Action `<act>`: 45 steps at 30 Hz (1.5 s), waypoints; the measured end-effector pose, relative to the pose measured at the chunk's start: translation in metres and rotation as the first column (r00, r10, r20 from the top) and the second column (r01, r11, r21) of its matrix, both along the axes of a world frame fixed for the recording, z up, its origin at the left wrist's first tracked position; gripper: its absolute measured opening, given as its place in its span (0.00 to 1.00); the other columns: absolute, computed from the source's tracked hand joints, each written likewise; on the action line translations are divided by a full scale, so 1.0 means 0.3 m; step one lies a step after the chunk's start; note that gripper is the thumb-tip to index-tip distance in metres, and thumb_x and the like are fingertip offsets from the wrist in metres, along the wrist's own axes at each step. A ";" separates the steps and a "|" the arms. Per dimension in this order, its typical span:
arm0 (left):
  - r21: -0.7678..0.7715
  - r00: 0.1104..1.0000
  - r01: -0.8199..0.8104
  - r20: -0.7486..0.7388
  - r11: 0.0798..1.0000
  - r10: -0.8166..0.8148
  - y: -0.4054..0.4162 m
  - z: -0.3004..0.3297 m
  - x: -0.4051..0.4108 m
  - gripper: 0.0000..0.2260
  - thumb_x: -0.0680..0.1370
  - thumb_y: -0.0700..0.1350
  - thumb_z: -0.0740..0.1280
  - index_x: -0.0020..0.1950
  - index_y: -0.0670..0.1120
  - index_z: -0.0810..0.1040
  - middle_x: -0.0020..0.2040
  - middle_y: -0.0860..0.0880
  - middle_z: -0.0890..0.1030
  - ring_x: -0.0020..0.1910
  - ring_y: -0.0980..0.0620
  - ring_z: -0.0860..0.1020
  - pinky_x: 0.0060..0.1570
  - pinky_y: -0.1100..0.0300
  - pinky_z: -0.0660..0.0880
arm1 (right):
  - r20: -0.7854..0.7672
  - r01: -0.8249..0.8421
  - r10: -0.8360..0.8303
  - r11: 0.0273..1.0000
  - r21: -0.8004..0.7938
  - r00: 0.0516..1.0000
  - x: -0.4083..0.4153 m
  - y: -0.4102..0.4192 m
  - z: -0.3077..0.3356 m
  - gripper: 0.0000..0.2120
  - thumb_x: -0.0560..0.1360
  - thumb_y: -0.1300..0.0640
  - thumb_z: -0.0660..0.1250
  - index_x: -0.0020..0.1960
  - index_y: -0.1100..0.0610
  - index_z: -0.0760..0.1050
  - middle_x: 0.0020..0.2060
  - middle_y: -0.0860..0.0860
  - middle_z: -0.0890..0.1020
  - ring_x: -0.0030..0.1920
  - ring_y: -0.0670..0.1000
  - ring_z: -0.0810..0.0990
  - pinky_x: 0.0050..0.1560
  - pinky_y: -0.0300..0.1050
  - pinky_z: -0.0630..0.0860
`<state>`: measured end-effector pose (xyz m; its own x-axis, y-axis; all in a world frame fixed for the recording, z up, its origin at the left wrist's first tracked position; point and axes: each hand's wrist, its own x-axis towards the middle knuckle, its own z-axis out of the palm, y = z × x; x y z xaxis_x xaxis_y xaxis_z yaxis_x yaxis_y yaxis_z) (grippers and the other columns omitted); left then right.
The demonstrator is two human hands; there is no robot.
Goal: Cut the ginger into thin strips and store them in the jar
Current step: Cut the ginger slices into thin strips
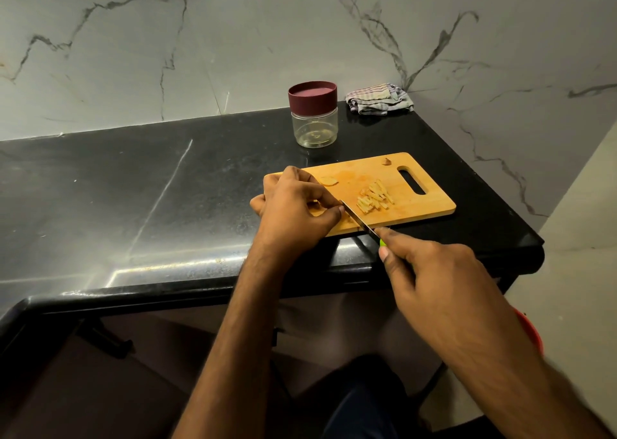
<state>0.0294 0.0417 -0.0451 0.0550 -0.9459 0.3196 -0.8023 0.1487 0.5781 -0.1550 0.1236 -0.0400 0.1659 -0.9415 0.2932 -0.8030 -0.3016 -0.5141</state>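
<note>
Lying in a loose pile right of center on the wooden cutting board, the cut ginger strips sit just right of the knife blade. One flat ginger slice lies on the board above the left hand, and a small ginger scrap sits near the board's top edge, left of the handle slot. Left hand curls on the board's left end, thumb and fingertips pinched together right against the blade; whatever piece it pins is hidden under the fingers. Right hand at lower right grips the knife handle, fingers wrapped round it, index finger stretched along the top; only a bit of green handle shows. Blade runs diagonally from that hand up-left to the left fingertips. Jar, clear with a maroon lid screwed on, stands upright on the black countertop just above the board, apart from it. Striped cloth is bunched in the counter's far corner, right of the jar, against the marble wall.
</note>
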 end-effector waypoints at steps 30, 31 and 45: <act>-0.037 0.977 0.143 0.167 0.989 -0.135 0.004 -0.010 -0.009 0.11 0.78 0.50 0.68 0.54 0.67 0.82 0.59 0.59 0.68 0.65 0.55 0.58 0.66 0.45 0.56 | -0.098 0.054 -0.059 0.997 -0.050 0.993 -0.024 -0.003 -0.025 0.21 0.79 0.42 0.55 0.72 0.37 0.62 0.48 0.42 0.76 0.46 0.42 0.74 0.42 0.37 0.71; -0.048 0.982 0.136 0.138 0.990 -0.128 0.004 -0.011 -0.008 0.11 0.77 0.50 0.68 0.54 0.66 0.82 0.59 0.59 0.68 0.65 0.55 0.59 0.66 0.46 0.56 | -0.085 0.056 -0.060 0.997 -0.051 0.995 -0.023 -0.003 -0.023 0.21 0.79 0.42 0.55 0.72 0.37 0.63 0.48 0.42 0.77 0.46 0.43 0.74 0.43 0.38 0.73; -0.027 0.999 -0.015 0.033 1.000 0.015 0.003 -0.011 -0.002 0.03 0.74 0.53 0.75 0.46 0.56 0.86 0.54 0.60 0.73 0.61 0.57 0.60 0.56 0.54 0.53 | 0.004 0.004 -0.004 1.000 -0.016 1.000 -0.006 0.005 -0.016 0.19 0.80 0.44 0.55 0.69 0.43 0.70 0.35 0.41 0.75 0.34 0.41 0.74 0.31 0.27 0.63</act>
